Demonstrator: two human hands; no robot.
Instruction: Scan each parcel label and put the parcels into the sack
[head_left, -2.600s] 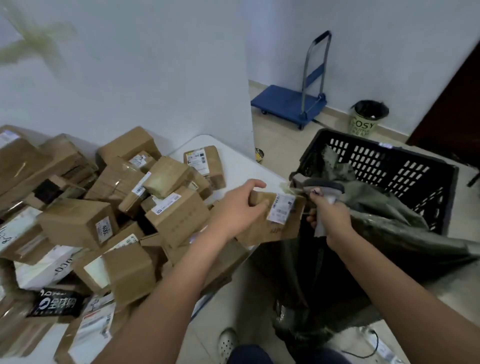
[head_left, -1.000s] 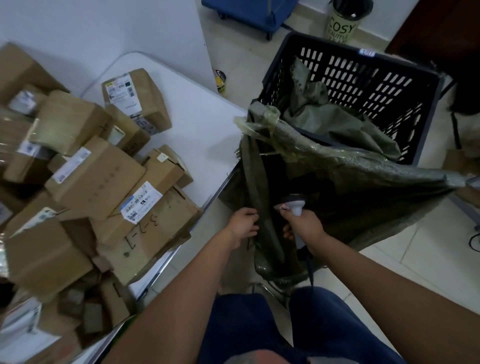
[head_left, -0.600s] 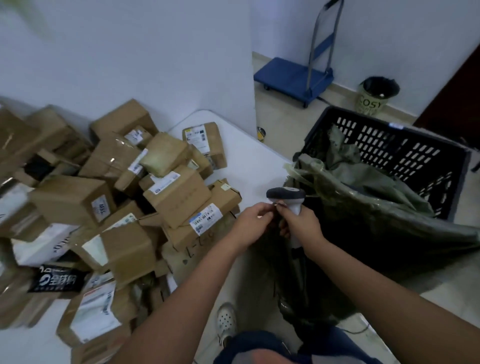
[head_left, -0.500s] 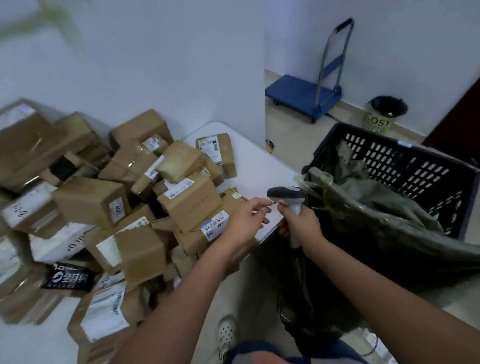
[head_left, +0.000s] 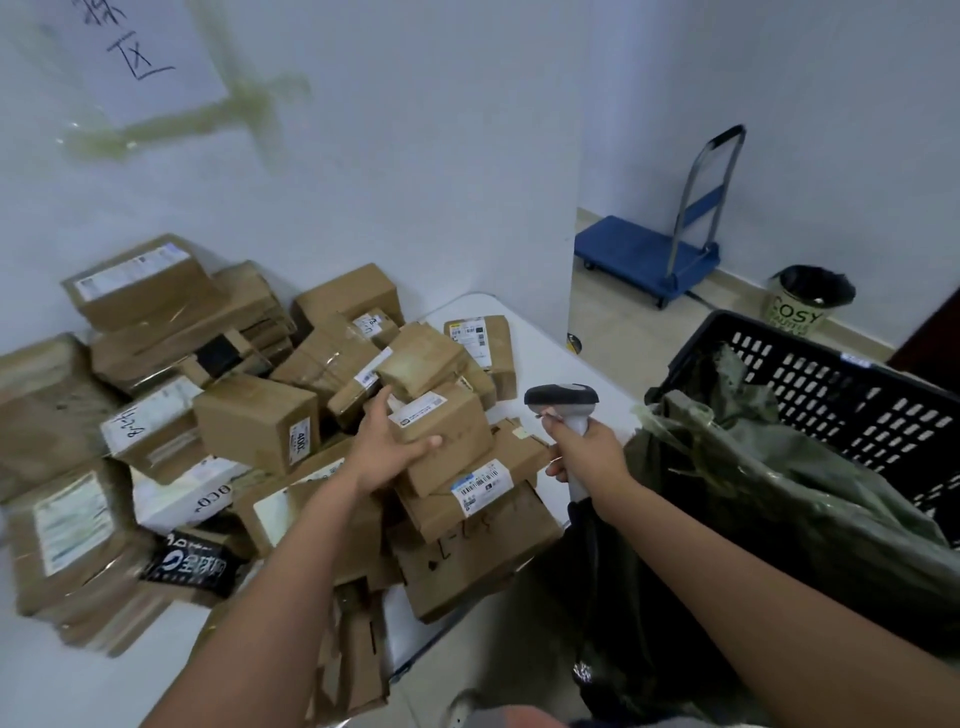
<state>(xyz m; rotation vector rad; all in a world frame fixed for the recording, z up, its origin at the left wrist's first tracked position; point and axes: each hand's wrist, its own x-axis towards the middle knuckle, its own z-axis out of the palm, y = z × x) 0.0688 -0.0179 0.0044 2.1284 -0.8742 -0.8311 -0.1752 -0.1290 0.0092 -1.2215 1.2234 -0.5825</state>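
head view shows my left hand (head_left: 390, 451) wrapped over the near left corner of a brown box (head_left: 445, 440), thumb along its front face and fingers curled over the top toward the pile, so that hand is holding the box, which rests on the heap. my right hand (head_left: 587, 453) is closed around the grip of the scanner (head_left: 562, 410), head up and pointing left toward the box. the box lies just left of the scanner, with its long side running from me toward the far right, and its white label (head_left: 418, 408) sits on the top face near my fingers, facing up. i judge the label needs tilting toward the scanner's head before it reads. the left hand is the nearer one to the box; the right only has to aim. the sack (head_left: 769, 499) hangs open to my right, draped in the black basket (head_left: 852, 395), beyond the scanner, so the box must cross in front of my right hand to get there. more boxes cover the white table (head_left: 540, 358).
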